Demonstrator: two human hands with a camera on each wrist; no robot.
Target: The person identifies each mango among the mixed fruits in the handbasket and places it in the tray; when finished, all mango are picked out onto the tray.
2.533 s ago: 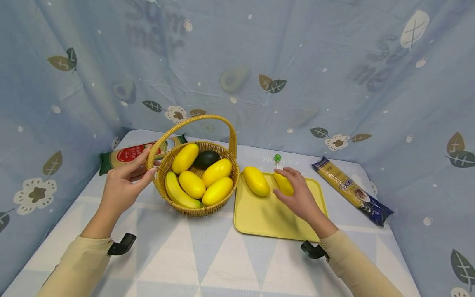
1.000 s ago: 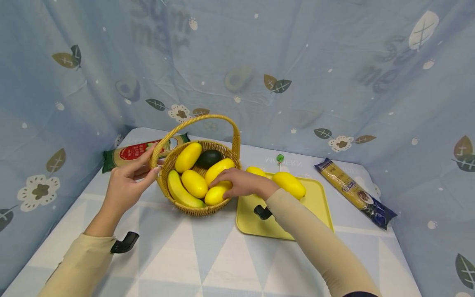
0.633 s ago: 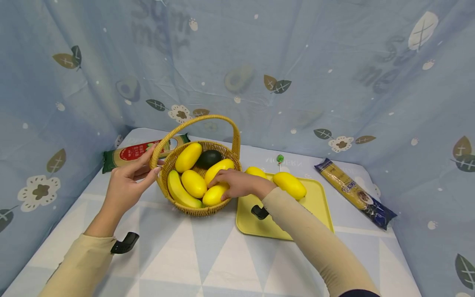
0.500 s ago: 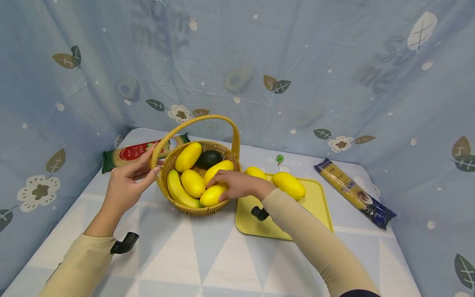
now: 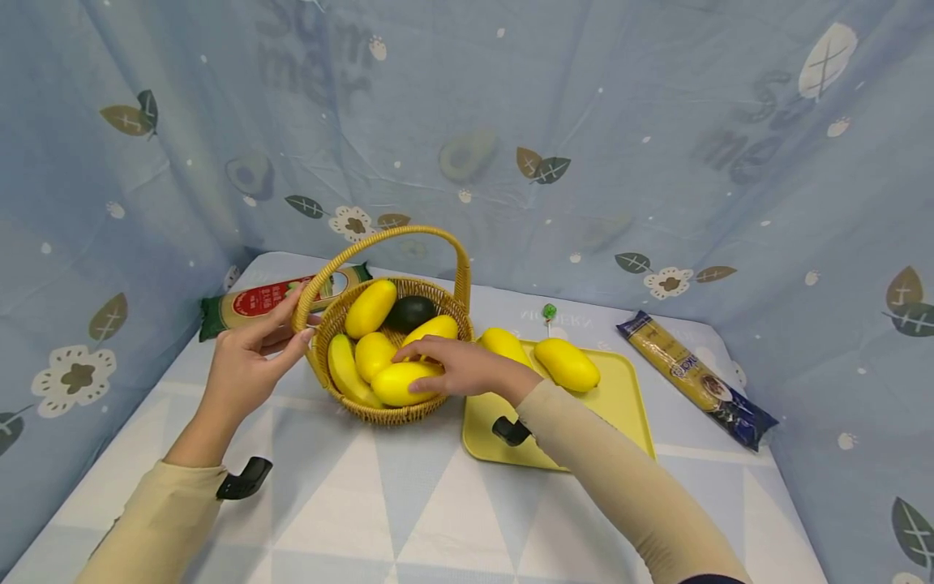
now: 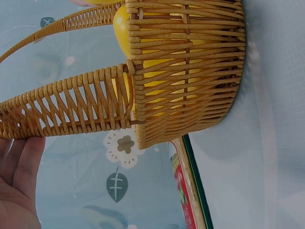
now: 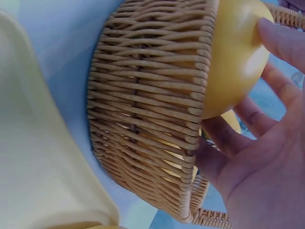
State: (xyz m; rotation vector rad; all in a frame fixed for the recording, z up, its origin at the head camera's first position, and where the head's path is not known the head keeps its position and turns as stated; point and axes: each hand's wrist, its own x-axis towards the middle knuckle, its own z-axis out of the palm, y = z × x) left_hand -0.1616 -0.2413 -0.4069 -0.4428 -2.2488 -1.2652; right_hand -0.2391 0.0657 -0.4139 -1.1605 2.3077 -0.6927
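Note:
My left hand point(image 5: 251, 361) holds the side of the wicker basket's handle point(image 5: 314, 284) between thumb and fingers. The basket point(image 5: 394, 416) stands upright on the table. My right hand point(image 5: 467, 367) reaches over its right rim and grips a yellow mango point(image 5: 400, 384), thumb on the near side; the right wrist view shows this mango point(image 7: 238, 57) bulging above the rim. Around it in the basket lie other mangoes point(image 5: 370, 308), a banana point(image 5: 344, 369) and a dark green avocado point(image 5: 410, 313). My right hand partly covers one mango point(image 5: 434, 328).
Right of the basket, a yellow tray point(image 5: 485, 438) bears two mangoes point(image 5: 567, 365). Behind it lies a green lollipop point(image 5: 550, 311). A blue-ended pasta pack point(image 5: 693, 377) lies far right; a red-and-green pack point(image 5: 248, 304) lies behind the basket. A patterned curtain point(image 5: 467, 105) encloses the table.
My right hand has moved from a mango on the tray to one in the basket. It has since shifted that mango leftward against its neighbours. My left hand keeps its hold on the handle.

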